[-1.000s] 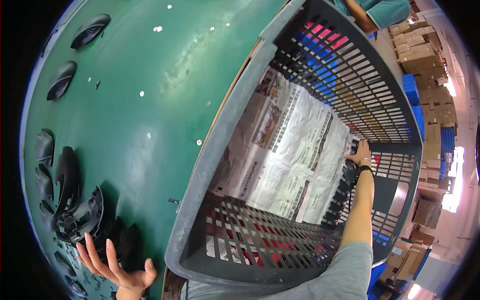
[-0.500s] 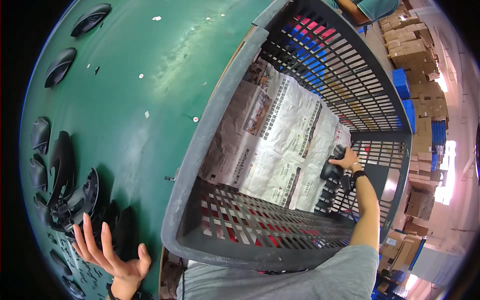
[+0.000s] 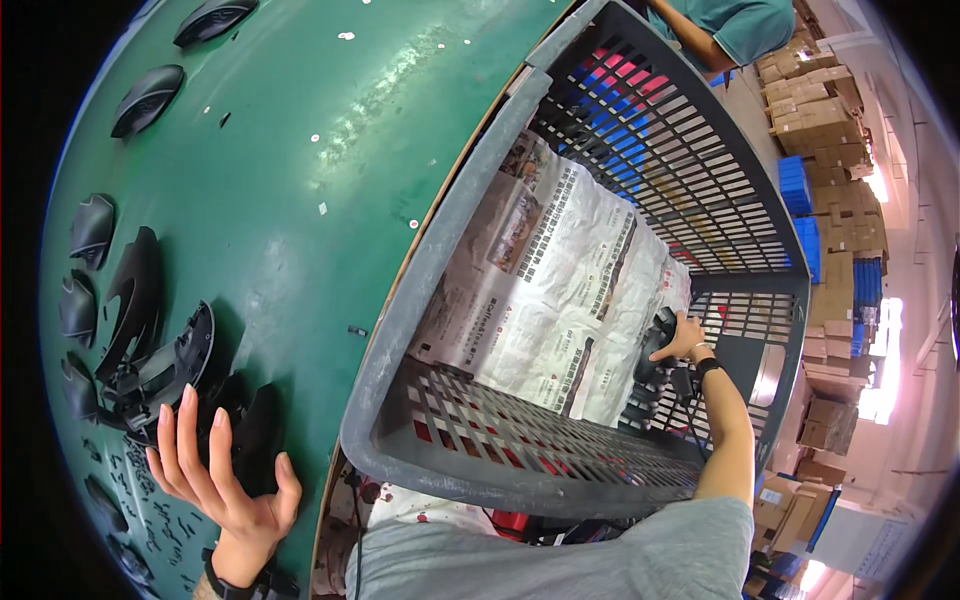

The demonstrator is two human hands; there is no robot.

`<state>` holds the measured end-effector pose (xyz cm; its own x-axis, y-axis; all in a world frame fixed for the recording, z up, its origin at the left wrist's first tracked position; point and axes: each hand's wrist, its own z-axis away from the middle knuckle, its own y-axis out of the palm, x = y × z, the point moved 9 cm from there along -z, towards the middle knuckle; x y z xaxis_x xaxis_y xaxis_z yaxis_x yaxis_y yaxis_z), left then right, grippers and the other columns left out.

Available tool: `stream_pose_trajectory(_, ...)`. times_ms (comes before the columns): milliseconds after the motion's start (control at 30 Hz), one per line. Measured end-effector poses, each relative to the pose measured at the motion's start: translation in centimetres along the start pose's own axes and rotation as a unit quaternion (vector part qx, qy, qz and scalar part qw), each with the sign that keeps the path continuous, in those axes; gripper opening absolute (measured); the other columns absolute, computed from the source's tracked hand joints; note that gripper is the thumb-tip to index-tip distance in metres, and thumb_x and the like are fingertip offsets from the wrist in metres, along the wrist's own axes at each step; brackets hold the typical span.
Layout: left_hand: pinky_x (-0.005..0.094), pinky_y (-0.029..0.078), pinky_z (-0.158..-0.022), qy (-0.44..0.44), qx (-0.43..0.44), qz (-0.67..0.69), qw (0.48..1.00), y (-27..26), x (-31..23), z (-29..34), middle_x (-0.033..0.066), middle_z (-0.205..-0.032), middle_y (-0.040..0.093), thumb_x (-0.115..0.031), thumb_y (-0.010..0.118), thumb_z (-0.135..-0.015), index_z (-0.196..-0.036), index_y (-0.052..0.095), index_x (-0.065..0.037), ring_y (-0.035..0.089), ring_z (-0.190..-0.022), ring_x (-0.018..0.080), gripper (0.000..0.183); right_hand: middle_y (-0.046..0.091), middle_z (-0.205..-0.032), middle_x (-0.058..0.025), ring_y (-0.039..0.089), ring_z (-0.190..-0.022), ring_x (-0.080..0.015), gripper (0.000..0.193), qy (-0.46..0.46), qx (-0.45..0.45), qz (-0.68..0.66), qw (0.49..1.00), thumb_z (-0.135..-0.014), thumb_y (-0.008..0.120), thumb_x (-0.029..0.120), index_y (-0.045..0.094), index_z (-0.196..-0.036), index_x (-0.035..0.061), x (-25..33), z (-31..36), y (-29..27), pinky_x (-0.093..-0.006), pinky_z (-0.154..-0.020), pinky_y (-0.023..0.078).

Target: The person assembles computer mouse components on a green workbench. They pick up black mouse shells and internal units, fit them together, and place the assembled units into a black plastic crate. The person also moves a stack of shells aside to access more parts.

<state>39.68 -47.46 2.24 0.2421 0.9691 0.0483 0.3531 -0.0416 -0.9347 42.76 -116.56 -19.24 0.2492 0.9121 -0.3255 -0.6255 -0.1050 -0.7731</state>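
My right hand reaches into a large dark grey plastic crate, its fingers closed round a black plastic part at the crate's right end. Several similar black parts lie in a row just below it. Newspaper sheets cover much of the crate's inside. My left hand is open and holds nothing, fingers spread over the green table beside curved black plastic pieces. Part of those pieces is hidden behind the fingers.
More black curved shells stand along the table's left edge, such as one shell at the far left. A person's arm shows beyond the crate. Stacked cardboard boxes and blue bins are on the right.
The view has shifted, so the table pieces appear lower and farther right. My right hand stays at the black part in the crate; my left hand remains spread above the table.
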Motion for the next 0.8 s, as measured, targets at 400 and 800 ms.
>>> stream_pose_trajectory(400, 0.048, 0.011, -0.11, -0.007, -0.01, 0.029, 1.0, -0.1, 0.0, -0.1, 0.0228, -0.134, 0.047, -0.018, 0.061, -0.073, -0.126, 0.048, -0.001, 0.038, -0.129, 0.0374, 0.057, 0.053, -0.117, -0.031, 0.048, -0.117, -0.0423, 0.123, 0.028, 0.018, -0.1, 0.994, -0.035, 0.087, 0.059, 0.038, -0.126, -0.0081, -0.1, 1.0, 2.8, -0.0437, -0.097, 0.041)
stream_pose_trajectory(800, 0.0471, 0.013, -0.109, -0.007, -0.015, 0.035, 0.999, -0.1, -0.1, -0.2, 0.0205, -0.133, 0.049, -0.017, 0.061, -0.073, -0.126, 0.048, -0.002, 0.041, -0.126, 0.0348, 0.056, 0.059, -0.111, -0.0283, 0.058, -0.106, -0.0367, 0.105, 0.006, 0.014, -0.167, 0.986, -0.043, 0.087, 0.05, 0.046, -0.119, -0.0101, 0.7, 2.8, 4.7, -0.0381, -0.093, 0.045)
